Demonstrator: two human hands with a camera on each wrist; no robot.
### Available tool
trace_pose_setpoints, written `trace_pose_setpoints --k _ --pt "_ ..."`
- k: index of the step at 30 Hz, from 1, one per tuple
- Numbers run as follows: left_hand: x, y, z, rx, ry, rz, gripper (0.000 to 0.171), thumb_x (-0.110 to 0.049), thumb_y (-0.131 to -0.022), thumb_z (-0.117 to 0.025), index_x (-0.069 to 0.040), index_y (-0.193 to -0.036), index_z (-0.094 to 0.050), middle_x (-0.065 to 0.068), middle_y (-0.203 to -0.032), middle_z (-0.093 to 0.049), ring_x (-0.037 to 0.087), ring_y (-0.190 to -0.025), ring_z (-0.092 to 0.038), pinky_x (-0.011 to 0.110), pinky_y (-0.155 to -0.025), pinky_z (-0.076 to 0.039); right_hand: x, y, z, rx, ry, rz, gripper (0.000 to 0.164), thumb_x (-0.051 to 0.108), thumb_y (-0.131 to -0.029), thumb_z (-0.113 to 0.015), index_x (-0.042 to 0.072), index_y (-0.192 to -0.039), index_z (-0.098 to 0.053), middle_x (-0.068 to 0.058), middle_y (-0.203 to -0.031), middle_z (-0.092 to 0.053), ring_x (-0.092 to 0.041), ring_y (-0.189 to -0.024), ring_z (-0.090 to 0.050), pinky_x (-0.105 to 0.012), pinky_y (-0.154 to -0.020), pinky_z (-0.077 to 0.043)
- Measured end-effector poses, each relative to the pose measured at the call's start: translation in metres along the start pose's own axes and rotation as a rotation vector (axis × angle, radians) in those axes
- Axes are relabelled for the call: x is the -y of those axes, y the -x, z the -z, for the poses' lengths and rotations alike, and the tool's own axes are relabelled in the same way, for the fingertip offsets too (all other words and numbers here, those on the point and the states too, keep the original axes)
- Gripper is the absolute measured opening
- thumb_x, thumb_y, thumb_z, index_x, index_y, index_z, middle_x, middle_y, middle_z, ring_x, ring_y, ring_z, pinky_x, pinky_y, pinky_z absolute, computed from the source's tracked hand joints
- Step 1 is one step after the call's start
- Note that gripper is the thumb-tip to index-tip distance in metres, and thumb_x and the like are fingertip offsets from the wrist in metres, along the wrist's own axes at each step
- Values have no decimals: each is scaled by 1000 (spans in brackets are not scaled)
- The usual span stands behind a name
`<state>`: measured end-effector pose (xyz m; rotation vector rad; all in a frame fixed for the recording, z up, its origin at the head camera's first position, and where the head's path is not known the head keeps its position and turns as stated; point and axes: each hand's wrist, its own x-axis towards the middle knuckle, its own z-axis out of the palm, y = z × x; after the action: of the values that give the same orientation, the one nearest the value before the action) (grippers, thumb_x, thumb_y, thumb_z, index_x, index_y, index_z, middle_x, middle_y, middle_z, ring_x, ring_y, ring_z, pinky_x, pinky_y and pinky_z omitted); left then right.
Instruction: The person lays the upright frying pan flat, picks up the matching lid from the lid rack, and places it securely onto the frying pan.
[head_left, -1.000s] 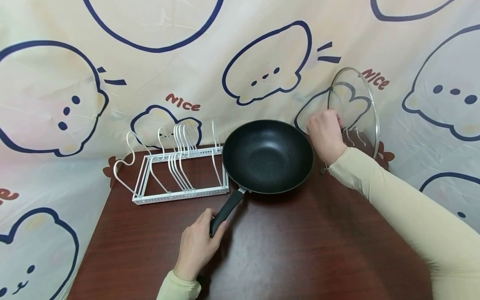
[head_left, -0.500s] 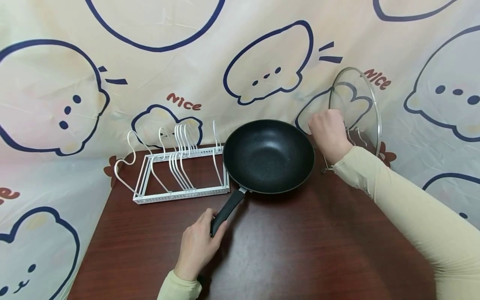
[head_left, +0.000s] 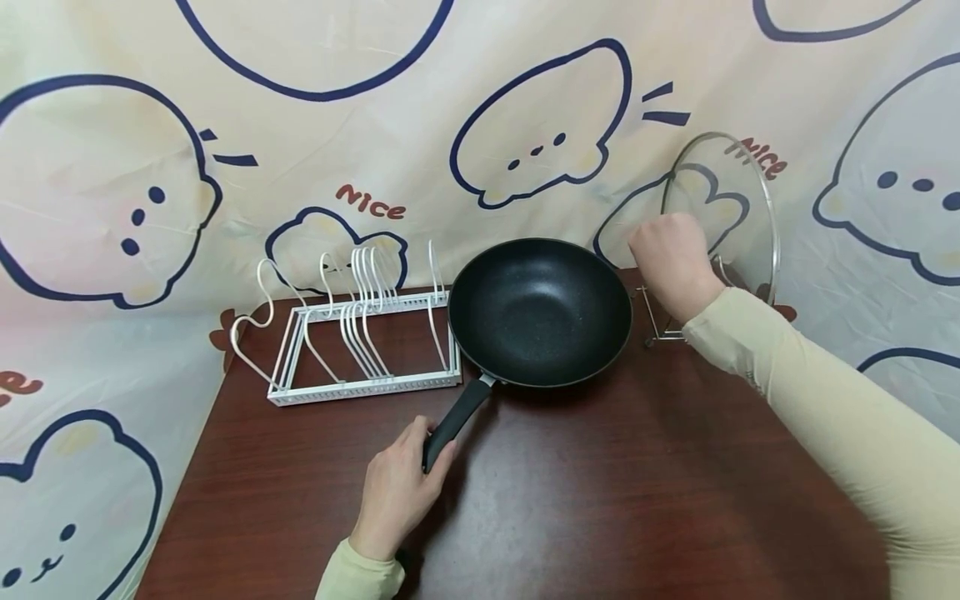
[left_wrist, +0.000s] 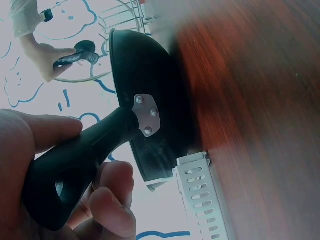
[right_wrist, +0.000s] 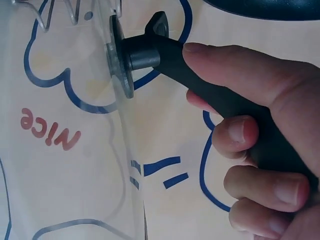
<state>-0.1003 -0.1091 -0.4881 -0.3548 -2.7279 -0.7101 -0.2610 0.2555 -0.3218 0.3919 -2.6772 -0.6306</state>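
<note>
In the head view my left hand [head_left: 397, 496] grips the black handle [head_left: 453, 425] of a dark wok-shaped frying pan [head_left: 540, 317]. Its inside faces up and toward me, and its left rim overlaps the end of a white rack. Up at the right, my right hand [head_left: 675, 262] holds a glass pan lid [head_left: 776, 225] standing on edge. The right wrist view shows thumb and fingers wrapped round the lid's black handle [right_wrist: 215, 90]. Below and behind that hand, partly hidden by it, is a metal wire rack [head_left: 665, 337].
The white rack [head_left: 367, 387] with several upright wire dividers stands on the brown table [head_left: 555, 492], left of the pan. A patterned cloth [head_left: 525, 150] hangs behind the table and along its sides.
My right hand and the lid have shifted a little to the right, and more of the wire rack shows below the hand. The left hand keeps its hold on the pan, which stays in place.
</note>
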Motion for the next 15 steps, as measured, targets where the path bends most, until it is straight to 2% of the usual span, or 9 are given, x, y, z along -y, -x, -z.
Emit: trace_pose_setpoints --k 9,15 --pt "0 -1 -1 14 12 21 27 -31 -92 -78 -13 -106 -64 -8 -73 -51 7 -54 -41 25 -51 -33 -21 4 7 -56 -54 -13 32 -18 -84 -54 -5 -58 -67 -13 -49 -53 -20 -49 -44 -46 -45 -48" --pt "1 -1 -1 18 17 23 27 -30 -93 -79 -12 -106 -64 -7 -72 -52 7 -54 -42 25 -51 -33 -39 10 8 -92 -95 -28 29 -19 -76 -48 -4 -54 -60 -14 -49 -53 -30 -46 -51 -51 -45 -46"
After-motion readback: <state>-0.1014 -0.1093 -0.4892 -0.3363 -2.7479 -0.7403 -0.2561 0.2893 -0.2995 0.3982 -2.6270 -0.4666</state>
